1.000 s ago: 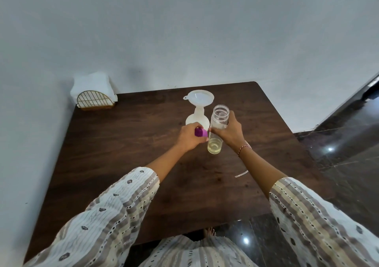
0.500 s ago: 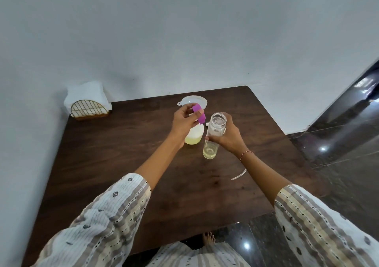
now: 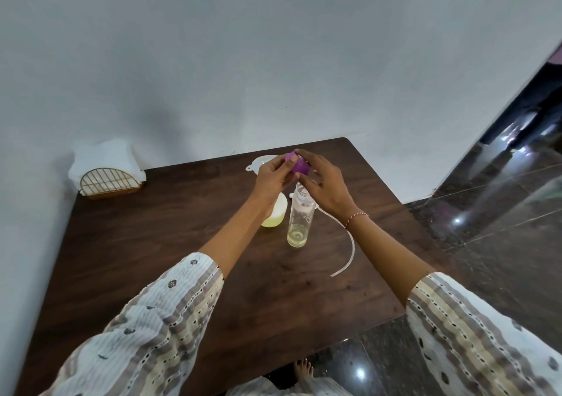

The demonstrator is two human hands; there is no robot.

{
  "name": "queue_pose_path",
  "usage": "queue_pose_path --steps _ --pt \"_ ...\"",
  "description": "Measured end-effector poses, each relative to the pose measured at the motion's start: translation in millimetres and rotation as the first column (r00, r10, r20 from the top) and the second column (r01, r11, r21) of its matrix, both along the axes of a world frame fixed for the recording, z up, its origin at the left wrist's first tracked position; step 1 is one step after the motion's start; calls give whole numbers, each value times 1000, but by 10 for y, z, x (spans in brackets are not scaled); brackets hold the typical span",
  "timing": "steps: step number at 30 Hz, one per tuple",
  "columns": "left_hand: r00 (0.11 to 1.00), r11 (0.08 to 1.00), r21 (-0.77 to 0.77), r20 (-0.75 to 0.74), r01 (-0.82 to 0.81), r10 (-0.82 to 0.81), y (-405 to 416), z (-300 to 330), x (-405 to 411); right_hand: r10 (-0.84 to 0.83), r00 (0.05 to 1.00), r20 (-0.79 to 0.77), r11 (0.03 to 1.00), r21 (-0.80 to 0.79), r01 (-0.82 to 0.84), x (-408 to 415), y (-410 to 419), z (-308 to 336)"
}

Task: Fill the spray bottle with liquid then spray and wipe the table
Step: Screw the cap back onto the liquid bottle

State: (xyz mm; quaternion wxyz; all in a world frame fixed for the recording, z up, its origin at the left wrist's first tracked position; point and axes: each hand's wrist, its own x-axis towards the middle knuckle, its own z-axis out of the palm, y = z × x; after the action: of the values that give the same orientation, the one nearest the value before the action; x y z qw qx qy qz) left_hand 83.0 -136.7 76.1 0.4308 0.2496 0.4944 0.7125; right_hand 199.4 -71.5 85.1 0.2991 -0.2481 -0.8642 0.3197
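Note:
A clear spray bottle (image 3: 300, 217) stands open-topped on the dark wooden table (image 3: 152, 243), with a little pale yellow liquid at its bottom. Just above it, my left hand (image 3: 273, 181) and my right hand (image 3: 325, 187) both pinch the purple spray head (image 3: 297, 165). Its thin white dip tube (image 3: 349, 243) curves down from under my right wrist toward the table. Behind my left hand stands a white bottle (image 3: 275, 213) holding yellow liquid, with a white funnel (image 3: 261, 163) partly hidden on top.
A gold wire napkin holder (image 3: 111, 181) with white tissues sits at the table's far left corner against the wall. The table's right edge borders a shiny dark floor (image 3: 486, 243). My bare foot (image 3: 303, 368) shows below the near edge.
My left hand has raised the purple spray head from beside the bottle to above it. My right hand has let go of the clear bottle and taken hold of the spray head too.

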Motion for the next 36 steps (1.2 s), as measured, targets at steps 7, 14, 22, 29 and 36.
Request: queue_pose_path --steps 7,14,22,29,36 --pt "953 972 -134 -209 195 -220 -54 38 -15 77 986 151 996 -51 -70 3 217 148" --pt "719 812 -423 -403 402 -566 -115 -177 31 191 817 544 981 -88 -171 79 356 311" --pt "737 891 -413 -540 188 -405 -6 -410 60 82 738 670 956 156 -248 43 245 348" --pt "702 891 -409 -575 198 -420 47 -414 39 34 704 709 943 210 -257 44 234 376" --pt "697 873 -437 -556 219 -453 65 -438 3 -277 702 656 923 385 4 -21 153 298"
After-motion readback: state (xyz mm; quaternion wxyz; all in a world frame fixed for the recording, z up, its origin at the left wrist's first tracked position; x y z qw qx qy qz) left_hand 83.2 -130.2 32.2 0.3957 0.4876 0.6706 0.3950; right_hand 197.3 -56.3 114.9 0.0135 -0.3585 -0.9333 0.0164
